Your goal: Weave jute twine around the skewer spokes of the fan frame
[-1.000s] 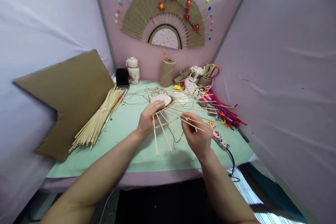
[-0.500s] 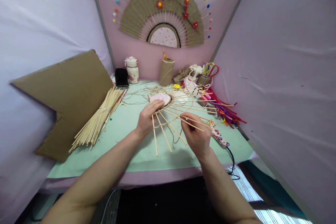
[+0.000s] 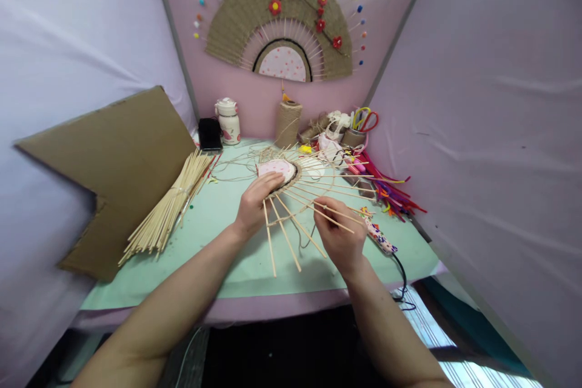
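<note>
A fan frame (image 3: 277,168) with a pale, spotted half-round base and thin wooden sticks spreading from its edge is held above the table. My left hand (image 3: 255,201) grips the base, thumb and fingers closed around it. Among the sticks on the right side, my right hand (image 3: 340,231) is closed with fingers pinched at a stick (image 3: 334,218) and the twine. A strand of twine (image 3: 291,216) runs across the sticks, and a loose dark length dangles below them. The exact fingertip hold of the right hand is partly hidden.
A bundle of sticks (image 3: 170,209) lies left beside folded cardboard (image 3: 113,163). Behind stand a white bottle (image 3: 228,121) and a twine spool (image 3: 288,124). Coloured pipe cleaners (image 3: 391,191) and a patterned glue gun (image 3: 381,239) lie right. A finished fan (image 3: 282,18) hangs on the wall.
The fan frame has tilted slightly, its near stick tips shifting a little down and right. Both hands keep nearly the same place and hold.
</note>
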Motion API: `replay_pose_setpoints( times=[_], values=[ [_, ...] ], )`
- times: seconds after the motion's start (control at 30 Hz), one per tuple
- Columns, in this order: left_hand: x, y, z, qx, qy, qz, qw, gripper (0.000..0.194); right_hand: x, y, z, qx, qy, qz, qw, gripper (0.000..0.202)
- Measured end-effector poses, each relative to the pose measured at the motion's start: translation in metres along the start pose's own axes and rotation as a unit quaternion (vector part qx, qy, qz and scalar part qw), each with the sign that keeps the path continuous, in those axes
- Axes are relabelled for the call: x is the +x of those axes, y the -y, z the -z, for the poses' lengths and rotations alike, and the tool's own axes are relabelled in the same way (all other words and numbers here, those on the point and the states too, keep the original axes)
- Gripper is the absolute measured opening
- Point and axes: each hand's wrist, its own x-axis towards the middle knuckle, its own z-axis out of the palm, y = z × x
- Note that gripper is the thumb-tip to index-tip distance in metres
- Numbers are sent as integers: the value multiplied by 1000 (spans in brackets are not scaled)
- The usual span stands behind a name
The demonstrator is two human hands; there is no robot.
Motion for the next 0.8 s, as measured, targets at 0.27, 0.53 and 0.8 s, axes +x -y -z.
replay_pose_setpoints(
  times=[0.27, 0.53, 0.8],
  values=[
    [1, 4, 6, 36, -27, 15, 999, 31, -26, -4, 5, 8, -4, -33, 999, 28],
    [3, 4, 10, 70, -52, -28, 996, 30, -63, -62, 54, -97, 5, -170, 981, 16],
    [3, 2, 11, 58, -44, -59, 996, 31, -80, -149, 90, -324, 352, -296, 827, 60]
  ],
)
